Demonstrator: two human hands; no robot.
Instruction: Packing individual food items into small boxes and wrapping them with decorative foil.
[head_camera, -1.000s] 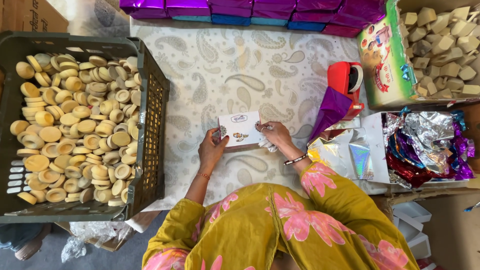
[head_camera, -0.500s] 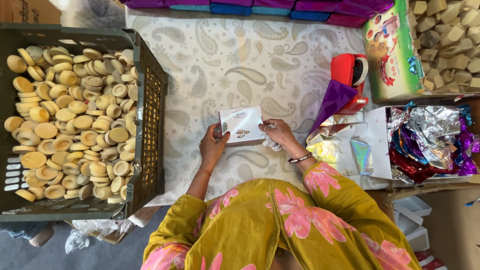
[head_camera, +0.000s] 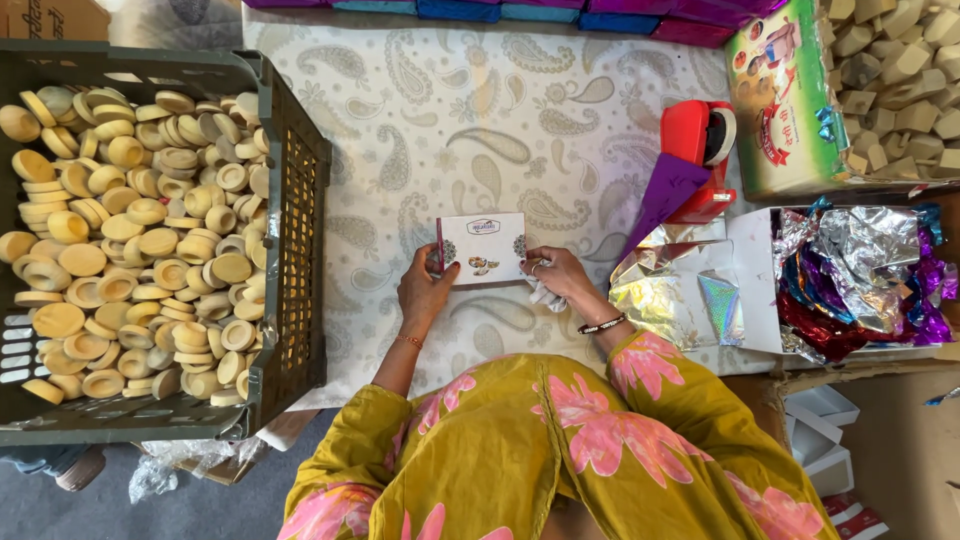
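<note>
1. Landmark: the small white box (head_camera: 482, 248), flat on the paisley-covered tabletop (head_camera: 400, 120), just ahead of the person. Every place below is given relative to it.
2. Far left of the box: a dark plastic crate (head_camera: 300, 250) heaped with pale yellow round discs (head_camera: 130, 240). Crate and box are apart.
3. Left hand (head_camera: 425, 290): at the box's left edge, fingers curled onto that edge and thumb near the front corner. It pinches the side of the box.
4. The box: looks like thin printed card, with a dark strip down its left side. Judged light, stiff along the edges, easily dented on the broad top face. The surface looks smooth, so possibly a little slippery. Best hold: both short ends, on the edges, not the middle of the lid.
5. Right hand (head_camera: 553, 275): closed on the box's right edge. A bit of white material (head_camera: 545, 295) shows under the fingers; cannot tell what it is.
6. Right of the box: shiny foil sheets (head_camera: 665, 290), a purple sheet (head_camera: 665, 195) leaning on a red tape dispenser (head_camera: 695, 150).
7. Far right of the box: an open carton of crumpled coloured foil (head_camera: 860, 270).
</note>
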